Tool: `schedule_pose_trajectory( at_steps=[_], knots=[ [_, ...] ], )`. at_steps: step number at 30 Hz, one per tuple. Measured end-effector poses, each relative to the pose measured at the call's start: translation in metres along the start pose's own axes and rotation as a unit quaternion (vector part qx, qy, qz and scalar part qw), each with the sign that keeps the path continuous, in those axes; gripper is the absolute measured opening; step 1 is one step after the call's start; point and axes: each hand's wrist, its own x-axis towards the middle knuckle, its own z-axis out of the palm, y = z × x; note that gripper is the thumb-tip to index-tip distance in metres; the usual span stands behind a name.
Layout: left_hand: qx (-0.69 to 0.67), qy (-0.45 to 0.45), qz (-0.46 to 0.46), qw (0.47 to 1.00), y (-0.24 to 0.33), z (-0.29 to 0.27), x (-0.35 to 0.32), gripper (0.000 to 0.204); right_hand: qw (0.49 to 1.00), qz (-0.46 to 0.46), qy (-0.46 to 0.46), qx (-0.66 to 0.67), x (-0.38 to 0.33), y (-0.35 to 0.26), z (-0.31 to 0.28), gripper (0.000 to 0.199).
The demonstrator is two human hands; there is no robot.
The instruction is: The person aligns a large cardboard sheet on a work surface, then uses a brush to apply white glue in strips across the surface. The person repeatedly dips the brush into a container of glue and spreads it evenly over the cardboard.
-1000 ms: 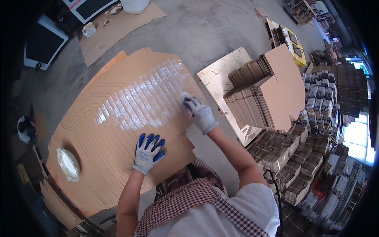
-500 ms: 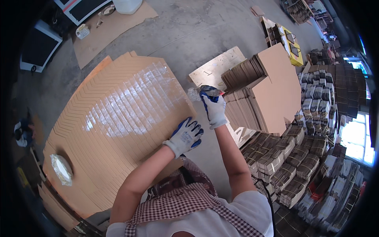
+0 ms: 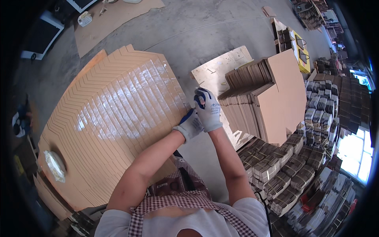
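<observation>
My two gloved hands meet at the near right edge of the fanned cardboard sheets (image 3: 118, 106). My right hand (image 3: 208, 110), in a white and blue glove, is closed with its fingers curled; what they hold, if anything, does not show clearly. Just below and left of it, my left hand (image 3: 191, 125) touches or overlaps the right wrist area, its fingers largely hidden. The sheets lie in overlapping steps, and a glossy wet-looking film (image 3: 126, 98) covers their middle band. A roll wrapped in clear film (image 3: 55, 166) rests on the sheets' left end.
To the right, a stack of folded cardboard (image 3: 282, 94) stands on a wooden board (image 3: 225, 65). Beyond it are bundled cardboard piles (image 3: 276, 172). A yellow box (image 3: 302, 51) stands at the far right. A cardboard mat (image 3: 114, 23) with a white container (image 3: 84, 19) lies far left.
My right hand has come down and inward to my left, which moved right and up off the sheets' edge. The dark object with a whitish end in my right hand no longer shows.
</observation>
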Motion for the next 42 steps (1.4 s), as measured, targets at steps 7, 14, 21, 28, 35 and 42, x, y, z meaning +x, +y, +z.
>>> schedule_pose_trajectory(
  at_steps=[7,14,21,28,35,42],
  knots=[
    [-0.243,0.292,-0.007,0.925,-0.003,0.032,-0.008,0.045,0.992,-0.089,-0.084,0.039,0.007,-0.040,0.016,0.035],
    [-0.106,0.098,0.002,0.990,-0.002,0.022,-0.003,0.040,0.997,-0.074,-0.028,-0.014,0.046,-0.026,0.021,0.043],
    [-0.038,0.023,-0.007,0.999,0.004,0.030,0.008,0.038,0.987,-0.126,-0.048,-0.088,0.083,-0.023,0.048,0.040],
    [0.046,0.409,0.016,0.911,-0.002,0.036,0.000,0.014,0.990,-0.108,-0.088,0.025,0.105,-0.043,0.070,0.035],
    [0.046,0.162,0.032,0.985,-0.003,0.004,-0.021,0.018,0.996,-0.020,-0.036,0.076,0.124,-0.056,0.064,0.037],
    [0.104,0.255,0.019,0.961,-0.001,0.004,-0.019,0.018,0.996,0.019,0.005,0.089,0.148,-0.033,0.089,0.036]
  ],
)
